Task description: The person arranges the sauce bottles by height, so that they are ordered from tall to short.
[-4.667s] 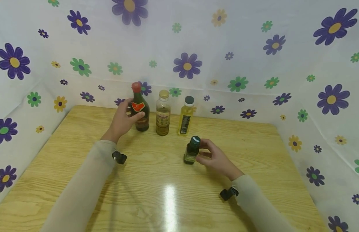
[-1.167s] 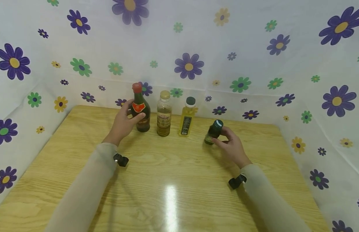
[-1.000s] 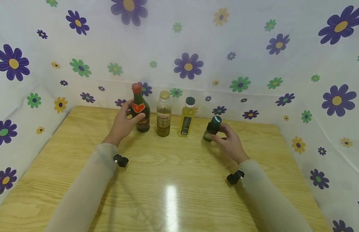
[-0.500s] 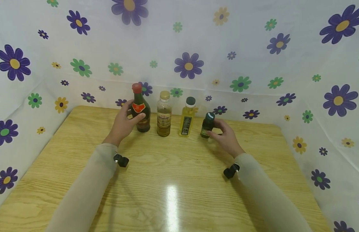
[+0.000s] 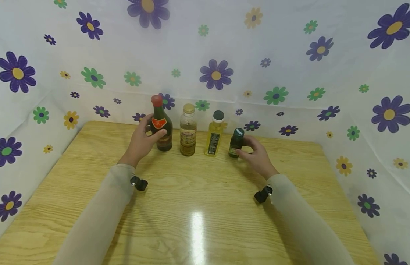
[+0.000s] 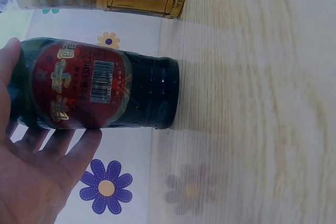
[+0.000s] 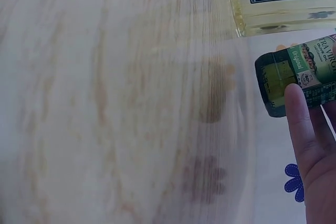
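Observation:
My left hand [image 5: 141,141] grips a dark green vinegar bottle [image 5: 164,141] with a red cap, upright at the left end of a row. Its red label with a barcode shows in the left wrist view. My right hand [image 5: 256,156] holds a small dark green olive oil bottle [image 5: 236,144] at the row's right end, thumb in front. This bottle stands nearly upright, and in the right wrist view its base appears slightly above the tabletop. Between them stand a clear gold-capped bottle [image 5: 188,136] of amber liquid and a yellow oil bottle [image 5: 213,138] with a dark cap.
The wooden table [image 5: 165,206] extends in front of the bottles, with a bright light reflection on it. A white flower-printed cloth [image 5: 178,48] hangs behind and along both sides. Black wrist cameras sit on both wrists.
My right hand has carried the olive oil bottle from the front middle back to the right, then slightly left beside the yellow oil bottle, straightening its tilt. My left hand stays on the vinegar bottle.

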Demonstrator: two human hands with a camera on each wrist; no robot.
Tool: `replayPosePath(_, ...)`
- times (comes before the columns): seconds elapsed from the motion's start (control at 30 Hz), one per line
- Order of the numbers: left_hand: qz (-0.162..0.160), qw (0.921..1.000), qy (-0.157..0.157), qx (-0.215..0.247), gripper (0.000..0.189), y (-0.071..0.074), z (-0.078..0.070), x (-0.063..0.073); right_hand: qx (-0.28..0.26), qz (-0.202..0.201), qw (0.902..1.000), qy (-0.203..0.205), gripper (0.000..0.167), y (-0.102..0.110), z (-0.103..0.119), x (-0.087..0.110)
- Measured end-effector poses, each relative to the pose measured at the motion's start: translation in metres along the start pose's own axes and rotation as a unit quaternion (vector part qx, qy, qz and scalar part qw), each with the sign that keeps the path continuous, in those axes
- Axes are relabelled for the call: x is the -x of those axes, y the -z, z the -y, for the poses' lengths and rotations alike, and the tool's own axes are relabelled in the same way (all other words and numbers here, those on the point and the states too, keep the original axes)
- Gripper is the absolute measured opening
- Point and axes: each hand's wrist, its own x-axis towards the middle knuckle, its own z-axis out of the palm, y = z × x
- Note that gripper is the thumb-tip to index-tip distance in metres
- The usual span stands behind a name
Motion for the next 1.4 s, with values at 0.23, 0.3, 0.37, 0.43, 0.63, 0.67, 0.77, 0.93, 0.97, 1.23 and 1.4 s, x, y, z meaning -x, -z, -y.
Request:
replayPosePath(0.23,0.000,1.0000,0.002,-0.003,0.087,0.000,0.000,-0.001,-0.006,0.000,1.0000,0.005,0.050,-0.001,-0.002,-0.001)
replayPosePath(0.3,-0.001,1.0000,0.001,-0.002,0.087,0.000,-0.001,0.000,-0.009,0.002,1.0000,0.005,0.050,-0.001,-0.002,-0.002)
replayPosePath(0.37,-0.003,1.0000,0.001,-0.002,0.086,0.000,-0.002,0.001,-0.010,0.003,0.9999,0.005,0.050,-0.002,-0.003,-0.002)
replayPosePath(0.43,-0.003,1.0000,0.000,-0.002,0.086,0.000,-0.003,0.001,-0.010,0.004,0.9999,0.006,0.049,-0.002,-0.004,-0.002)
replayPosePath(0.63,-0.003,1.0000,0.004,0.000,0.086,0.000,-0.002,0.000,-0.017,0.014,0.9997,0.001,0.050,-0.003,-0.006,-0.004)
replayPosePath(0.67,-0.003,1.0000,0.004,0.000,0.085,0.000,-0.002,0.001,-0.018,0.016,0.9997,-0.003,0.050,-0.003,-0.007,-0.004)
replayPosePath(0.77,0.000,1.0000,0.004,-0.001,0.087,0.000,-0.001,0.000,-0.022,0.018,0.9995,-0.016,0.051,-0.002,-0.009,-0.004)
replayPosePath(0.93,-0.002,1.0000,0.003,0.001,0.086,0.000,-0.001,-0.001,-0.026,0.022,0.9990,-0.028,0.051,-0.001,-0.011,-0.004)
replayPosePath(0.97,-0.002,1.0000,0.002,0.003,0.086,0.000,0.000,-0.001,-0.031,0.024,0.9988,-0.029,0.051,-0.001,-0.011,-0.004)
replayPosePath(1.23,-0.010,0.9999,-0.004,0.003,0.084,-0.002,0.001,-0.001,-0.053,0.043,0.9966,-0.047,0.055,0.004,-0.017,-0.008)
replayPosePath(1.4,-0.011,0.9999,-0.005,0.003,0.082,-0.003,0.002,0.000,-0.054,0.052,0.9964,-0.039,0.053,0.004,-0.016,-0.007)
